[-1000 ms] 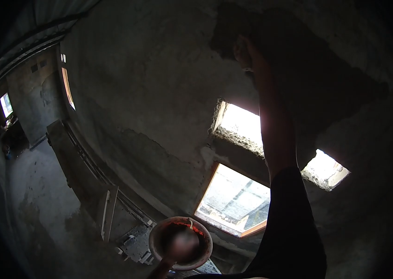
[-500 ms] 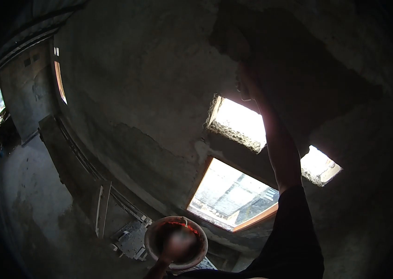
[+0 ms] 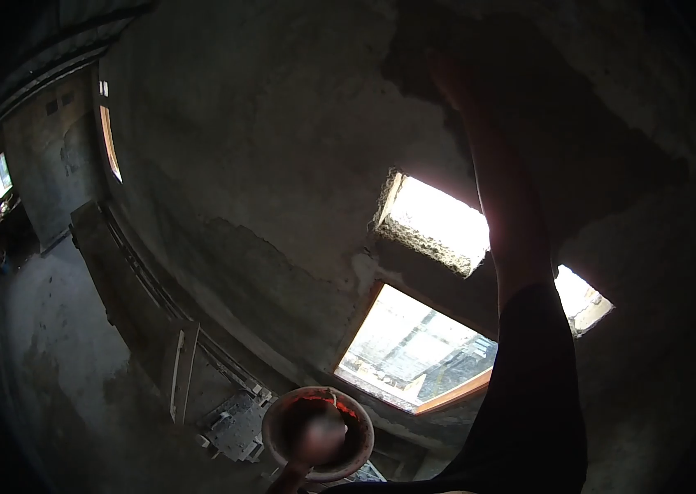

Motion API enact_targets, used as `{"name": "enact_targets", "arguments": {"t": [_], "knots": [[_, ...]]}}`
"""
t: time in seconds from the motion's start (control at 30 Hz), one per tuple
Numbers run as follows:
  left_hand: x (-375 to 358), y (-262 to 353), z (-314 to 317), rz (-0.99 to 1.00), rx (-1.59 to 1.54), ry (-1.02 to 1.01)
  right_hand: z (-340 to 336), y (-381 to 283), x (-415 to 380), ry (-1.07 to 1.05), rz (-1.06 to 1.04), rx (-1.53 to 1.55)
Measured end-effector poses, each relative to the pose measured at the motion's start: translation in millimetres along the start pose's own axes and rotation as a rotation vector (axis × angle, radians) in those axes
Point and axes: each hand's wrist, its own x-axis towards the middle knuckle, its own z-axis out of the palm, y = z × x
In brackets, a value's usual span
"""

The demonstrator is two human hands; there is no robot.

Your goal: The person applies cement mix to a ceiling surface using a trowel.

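My right arm stretches far up the wall. Its hand (image 3: 444, 72) lies in deep shadow against a dark, damp-looking patch (image 3: 562, 123) of the wall coat. The fingers and anything in them are too dark to make out. Low in the view, my left hand (image 3: 321, 438) is over the mouth of a round bucket (image 3: 272, 440) with a pale rim and a reddish inside. That hand is smeared, so its grip cannot be read. A thin pale piece, perhaps the bucket's handle, shows at the far rim.
A rough-edged opening (image 3: 434, 222) and a smaller one (image 3: 582, 300) let in bright light. Below them is a wood-framed window (image 3: 418, 350). Long boards (image 3: 130, 284) run along the wall on the left, with a mortar-spattered board (image 3: 237, 424) beside the bucket.
My right hand has moved up and slightly right across the dark patch, and its forearm has shifted right. My left hand stays over the bucket. The whole view has shifted slightly.
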Motion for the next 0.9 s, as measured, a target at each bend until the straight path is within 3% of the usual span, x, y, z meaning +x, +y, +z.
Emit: {"name": "enact_targets", "arguments": {"t": [0.03, 0.1, 0.13, 0.3, 0.43, 0.53, 0.6, 0.63, 0.73, 0.8, 0.83, 0.9], "knots": [[0.8, 0.6, 0.3, -0.030, -0.002, -0.006, -16.1, 21.4, 7.3, -0.002, 0.002, -0.002], [1.4, 6.1, -0.6, -0.038, -0.006, 0.001, -109.7, -55.4, 30.9, -0.623, 0.157, -0.180], [-0.1, 6.9, -1.5, -0.043, -0.007, 0.010, -107.7, -49.2, 27.5, -0.630, 0.160, -0.183], [3.5, -2.5, 0.7, -0.027, -0.037, -0.021, -87.2, 26.9, 11.4, -0.666, 0.729, 0.282], [-2.6, 6.5, -1.8, 0.016, -0.036, -0.009, -98.0, 51.0, -10.5, -0.637, 0.721, 0.266], [-7.7, 11.4, -4.6, 0.024, -0.042, 0.001, -94.2, 51.6, -42.5, -0.569, 0.867, 0.306], [-7.4, 9.0, -6.1, 0.036, -0.043, 0.013, -67.4, 65.2, -69.6, -0.396, 0.396, -0.007], [-3.5, 1.0, -6.5, 0.030, -0.036, 0.002, -60.0, 61.4, -73.7, -0.391, 0.395, -0.006], [-3.7, -8.1, -5.2, 0.016, -0.037, -0.007, -56.8, 9.2, -68.3, -0.361, 0.539, 0.110], [-5.5, -11.1, -2.6, 0.005, -0.048, 0.004, -100.8, -54.8, -29.1, -0.421, 1.039, 0.540], [-6.2, -13.1, -0.3, 0.013, -0.092, 0.011, -102.4, -58.1, -17.5, -0.421, 1.037, 0.549], [-11.5, -6.3, -0.8, -0.008, -0.125, 0.023, -94.8, -59.6, 5.2, -0.680, 0.751, 0.401]]}}
